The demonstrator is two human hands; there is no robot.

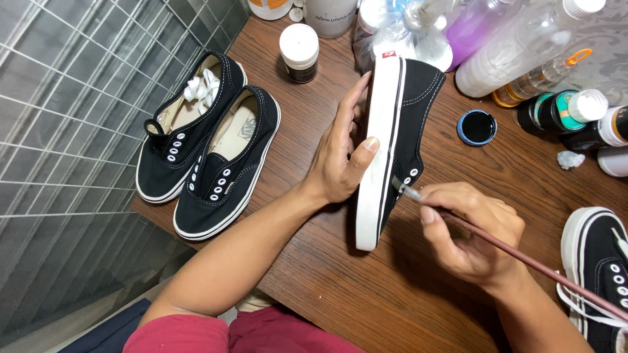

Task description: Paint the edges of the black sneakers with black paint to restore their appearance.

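Painting a shoe's side

My left grip [340, 157] clasps the black shoe [392, 144] on edge on the counter [340, 274]; my right grip [468, 232] pinches a brush [523, 261] touching its eyelet side.

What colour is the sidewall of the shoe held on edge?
White with a thin black stripe; head view.

The scene is evenly and fairly brightly lit, apparently from overhead. Soft shadows fall on the wooden table [340, 287] beneath the right hand [474, 235] and beside the upright shoe [392, 144]. The clear plastic bottles [523, 59] at the top carry pale glare. Focus is sharp at the centre; the tiled floor [65, 131] bows at the left edge, suggesting wide-angle distortion.
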